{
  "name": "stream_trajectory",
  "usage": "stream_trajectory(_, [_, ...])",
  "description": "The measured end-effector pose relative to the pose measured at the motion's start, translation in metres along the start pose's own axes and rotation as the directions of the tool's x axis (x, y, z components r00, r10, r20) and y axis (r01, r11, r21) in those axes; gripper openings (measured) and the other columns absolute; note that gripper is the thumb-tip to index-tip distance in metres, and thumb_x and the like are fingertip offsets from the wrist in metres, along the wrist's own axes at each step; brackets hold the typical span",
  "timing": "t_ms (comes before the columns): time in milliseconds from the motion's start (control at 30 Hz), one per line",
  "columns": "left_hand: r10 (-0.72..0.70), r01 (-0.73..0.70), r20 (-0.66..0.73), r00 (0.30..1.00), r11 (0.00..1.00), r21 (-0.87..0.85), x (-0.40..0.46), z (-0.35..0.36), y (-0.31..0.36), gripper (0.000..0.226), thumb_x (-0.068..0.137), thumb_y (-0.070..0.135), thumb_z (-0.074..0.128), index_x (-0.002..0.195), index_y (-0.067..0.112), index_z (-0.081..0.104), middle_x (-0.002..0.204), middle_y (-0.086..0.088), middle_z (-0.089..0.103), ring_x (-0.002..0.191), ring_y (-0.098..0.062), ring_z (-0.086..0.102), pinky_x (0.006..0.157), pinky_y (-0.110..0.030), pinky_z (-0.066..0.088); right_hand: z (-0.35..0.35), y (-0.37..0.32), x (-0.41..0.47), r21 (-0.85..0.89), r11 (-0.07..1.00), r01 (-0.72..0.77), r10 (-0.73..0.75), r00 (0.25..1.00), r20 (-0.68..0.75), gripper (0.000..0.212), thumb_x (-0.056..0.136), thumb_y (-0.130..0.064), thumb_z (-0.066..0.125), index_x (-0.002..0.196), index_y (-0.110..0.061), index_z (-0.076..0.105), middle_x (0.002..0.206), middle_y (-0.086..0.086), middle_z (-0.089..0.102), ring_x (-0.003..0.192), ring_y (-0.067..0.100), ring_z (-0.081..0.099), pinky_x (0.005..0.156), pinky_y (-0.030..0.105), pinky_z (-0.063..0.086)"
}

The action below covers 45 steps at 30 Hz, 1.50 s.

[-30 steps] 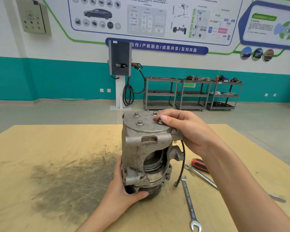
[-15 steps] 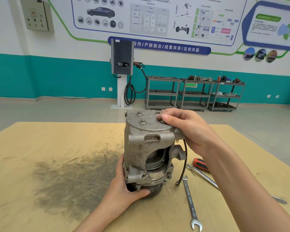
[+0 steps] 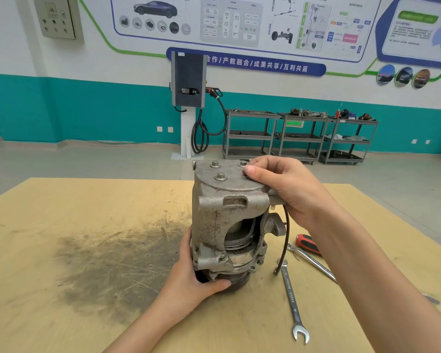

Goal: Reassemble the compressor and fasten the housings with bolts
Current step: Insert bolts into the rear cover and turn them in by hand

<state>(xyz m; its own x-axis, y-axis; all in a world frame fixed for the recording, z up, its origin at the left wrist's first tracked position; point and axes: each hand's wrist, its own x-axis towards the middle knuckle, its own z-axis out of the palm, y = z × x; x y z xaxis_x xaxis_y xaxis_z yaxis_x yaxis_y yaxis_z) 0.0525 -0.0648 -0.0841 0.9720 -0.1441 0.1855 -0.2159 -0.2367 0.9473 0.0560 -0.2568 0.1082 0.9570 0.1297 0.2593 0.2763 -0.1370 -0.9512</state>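
A grey metal compressor (image 3: 214, 225) stands upright on the wooden table (image 3: 87, 200), its cutaway side showing the inner parts. Bolts (image 3: 220, 176) stick up from its top housing plate. My left hand (image 3: 191, 278) grips the compressor's base and dark pulley from the left. My right hand (image 3: 285, 184) lies over the top right edge, its thumb and fingers pinching a bolt that they hide. A thin dark wire (image 3: 285, 240) hangs down the compressor's right side.
Two spanners (image 3: 292, 299) and a red-handled screwdriver (image 3: 308, 244) lie on the table right of the compressor. A dark smudge (image 3: 117, 266) covers the table to the left. Shelving carts (image 3: 298, 136) and a charging post (image 3: 189, 80) stand by the far wall.
The hands keep their hold on the compressor; my right thumb has shifted slightly on the hidden bolt. The view has tilted a little.
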Motion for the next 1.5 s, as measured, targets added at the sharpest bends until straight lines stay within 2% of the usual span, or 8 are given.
stream_trajectory(367, [-0.009, 0.009, -0.001, 1.0, 1.0, 0.026, -0.001, -0.002, 0.003, 0.126, 0.035, 0.077, 0.082, 0.126, 0.072, -0.004, 0.113, 0.063, 0.038, 0.103, 0.039, 0.036, 0.076, 0.01, 0.032, -0.007, 0.003, -0.004, 0.121, 0.993, 0.006, -0.018, 0.995, 0.095, 0.012, 0.085, -0.019, 0.065, 0.081, -0.018, 0.076, 0.087, -0.005, 0.073, 0.072, 0.006, 0.064, 0.057, 0.016, 0.048])
stream_trajectory(767, [0.031, -0.03, 0.012, 0.999, 0.999, -0.01, -0.001, -0.002, 0.0, 0.136, 0.036, 0.078, 0.083, 0.141, 0.057, 0.0, 0.118, 0.06, 0.039, 0.108, 0.037, 0.037, 0.078, 0.01, 0.031, 0.0, 0.001, -0.004, 0.097, 0.995, 0.002, -0.002, 1.0, -0.008, 0.017, 0.062, -0.039, 0.076, 0.065, -0.023, 0.07, 0.091, 0.001, 0.071, 0.068, 0.006, 0.063, 0.062, 0.022, 0.05])
stream_trajectory(933, [0.024, -0.024, 0.013, 1.0, 1.0, 0.001, -0.001, -0.001, -0.001, 0.127, 0.039, 0.075, 0.084, 0.134, 0.063, 0.0, 0.117, 0.06, 0.039, 0.108, 0.036, 0.037, 0.079, 0.01, 0.031, -0.027, 0.031, -0.018, 0.205, 0.953, 0.224, -0.165, 0.949, -0.27, 0.017, 0.09, -0.029, 0.057, 0.1, -0.021, 0.068, 0.107, 0.001, 0.073, 0.109, 0.015, 0.065, 0.09, 0.035, 0.048])
stream_trajectory(1100, [0.023, -0.023, -0.003, 1.0, 0.999, 0.029, 0.0, 0.001, -0.007, 0.116, 0.062, 0.036, 0.092, 0.123, 0.068, -0.001, 0.107, 0.065, 0.037, 0.102, 0.04, 0.036, 0.077, 0.011, 0.029, -0.059, 0.077, -0.034, 0.087, 0.978, -0.191, 0.208, 0.938, -0.276, 0.008, 0.097, -0.01, 0.055, 0.096, -0.012, 0.062, 0.073, 0.002, 0.063, 0.064, 0.015, 0.058, 0.06, 0.029, 0.044])
stream_trajectory(1200, [0.032, -0.031, -0.007, 0.999, 0.999, 0.04, 0.001, 0.002, -0.007, 0.115, 0.065, 0.031, 0.092, 0.123, 0.067, 0.0, 0.105, 0.067, 0.036, 0.1, 0.041, 0.035, 0.076, 0.011, 0.029, -0.059, 0.108, -0.054, -0.479, 0.78, -0.403, 0.429, 0.901, -0.061, 0.006, 0.094, -0.015, 0.058, 0.099, -0.017, 0.058, 0.073, 0.0, 0.065, 0.058, 0.013, 0.056, 0.051, 0.025, 0.044])
stream_trajectory(1300, [0.029, -0.029, -0.006, 1.0, 0.999, 0.035, 0.0, 0.002, -0.007, 0.113, 0.065, 0.029, 0.092, 0.124, 0.067, 0.004, 0.107, 0.065, 0.037, 0.102, 0.039, 0.036, 0.077, 0.009, 0.03, -0.049, 0.12, -0.067, -0.894, 0.346, -0.286, 0.515, 0.854, -0.074, 0.022, 0.088, -0.047, 0.058, 0.086, -0.027, 0.049, 0.082, -0.008, 0.058, 0.074, 0.011, 0.055, 0.061, 0.026, 0.044])
stream_trajectory(1367, [0.036, -0.036, -0.008, 0.999, 0.999, 0.037, 0.0, 0.002, -0.007, 0.113, 0.064, 0.03, 0.092, 0.124, 0.067, 0.004, 0.108, 0.065, 0.037, 0.103, 0.039, 0.036, 0.078, 0.01, 0.03, -0.04, 0.119, -0.072, -0.969, 0.135, -0.208, 0.529, 0.842, -0.107, 0.03, 0.086, -0.055, 0.051, 0.078, -0.027, 0.046, 0.08, -0.012, 0.05, 0.082, 0.015, 0.053, 0.064, 0.028, 0.041])
stream_trajectory(1500, [0.039, -0.039, -0.008, 0.999, 0.999, 0.035, 0.0, 0.001, -0.007, 0.117, 0.064, 0.032, 0.092, 0.125, 0.066, -0.001, 0.106, 0.068, 0.033, 0.101, 0.042, 0.033, 0.076, 0.011, 0.029, -0.026, 0.118, -0.075, -0.979, 0.05, -0.197, 0.454, 0.878, -0.153, 0.034, 0.082, -0.05, 0.048, 0.067, -0.021, 0.04, 0.071, -0.009, 0.043, 0.074, 0.019, 0.05, 0.052, 0.025, 0.032])
